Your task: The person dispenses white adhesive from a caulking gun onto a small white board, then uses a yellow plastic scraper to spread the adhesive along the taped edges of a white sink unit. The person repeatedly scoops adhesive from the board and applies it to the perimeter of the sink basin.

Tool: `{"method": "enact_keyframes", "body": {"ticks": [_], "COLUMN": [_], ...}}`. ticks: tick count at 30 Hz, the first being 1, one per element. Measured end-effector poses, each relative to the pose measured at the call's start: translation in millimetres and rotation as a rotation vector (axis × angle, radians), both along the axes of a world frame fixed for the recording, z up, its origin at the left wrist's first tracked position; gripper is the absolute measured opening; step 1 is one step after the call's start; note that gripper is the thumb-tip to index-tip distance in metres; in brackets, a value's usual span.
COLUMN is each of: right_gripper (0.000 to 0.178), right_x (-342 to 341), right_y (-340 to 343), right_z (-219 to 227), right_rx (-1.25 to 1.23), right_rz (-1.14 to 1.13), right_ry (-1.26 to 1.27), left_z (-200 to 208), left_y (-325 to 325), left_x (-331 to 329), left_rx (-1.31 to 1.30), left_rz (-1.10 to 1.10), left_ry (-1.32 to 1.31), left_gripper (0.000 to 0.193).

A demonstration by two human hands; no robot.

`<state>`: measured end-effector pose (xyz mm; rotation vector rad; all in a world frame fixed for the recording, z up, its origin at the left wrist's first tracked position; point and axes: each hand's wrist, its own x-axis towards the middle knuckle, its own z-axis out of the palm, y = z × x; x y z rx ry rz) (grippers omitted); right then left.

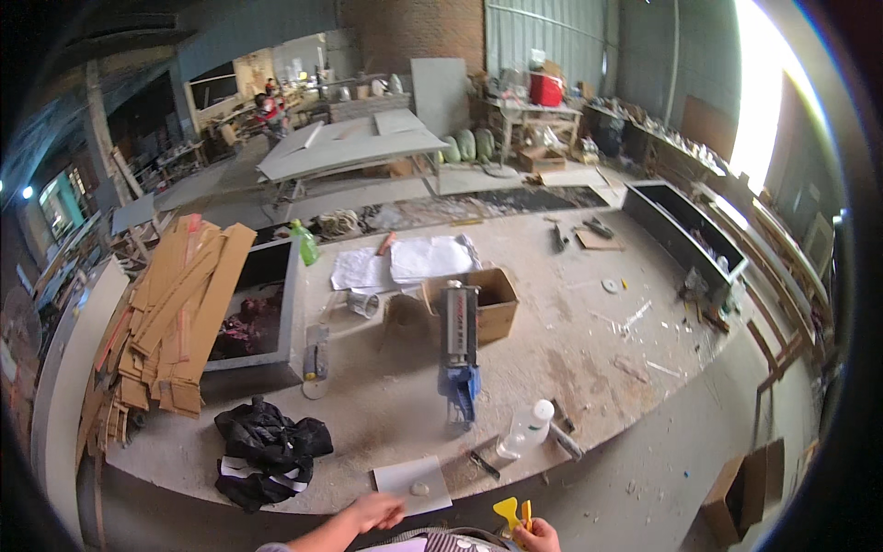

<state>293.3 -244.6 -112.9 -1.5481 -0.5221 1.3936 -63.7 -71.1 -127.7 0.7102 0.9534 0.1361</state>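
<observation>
My left hand (375, 511) is curled closed by the lower left edge of a small white board (400, 477) at the table's front edge. What its fingers hold, if anything, I cannot make out. A pale lump of paste (419, 489) sits on this board. My right hand (539, 534), to the right and in front of the table, grips a yellow putty scraper (506, 510); a second yellow piece stands up beside the thumb. Beyond it lie a tilted clear bottle (527, 431) with a white cap and a dark-bladed tool (485, 465).
A blue-and-silver caulking gun (460, 354) leans against an open cardboard box (497, 304) mid-table. Black crumpled cloth (271, 451) lies left. Cardboard strips (184, 313) and a grey trough (292, 331) fill the left side; another trough (681, 225) stands far right.
</observation>
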Motion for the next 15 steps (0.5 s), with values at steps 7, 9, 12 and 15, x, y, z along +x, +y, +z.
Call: {"method": "enact_keyframes", "body": {"ticks": [7,9,12,15], "right_gripper": [0.014,0.014,0.014,0.015], "right_x": [-14.1,-22.0,-29.9,-27.2], "right_y": [36.3,47.1,49.9,41.1], "right_z": [18.2,9.7,13.1,26.2], "right_rx": [0.071,0.089,0.113,0.107], "right_rz": [0.188,0.276,0.302,0.261], "right_ry": [-0.020,-0.063,-0.075,-0.094], "left_z": [-46.0,-36.6,-70.5,-71.9], "left_y": [-75.3,-74.1,-51.5,-43.8], "left_x": [-17.4,-2.7,-0.1,5.7], "left_rx": [0.252,0.120,-0.514,-0.542], "left_rz": [0.420,0.580,0.876,0.886], "left_ry": [0.116,-0.030,-0.308,-0.293], "left_gripper": [0.025,0.016,0.027,0.029]}}
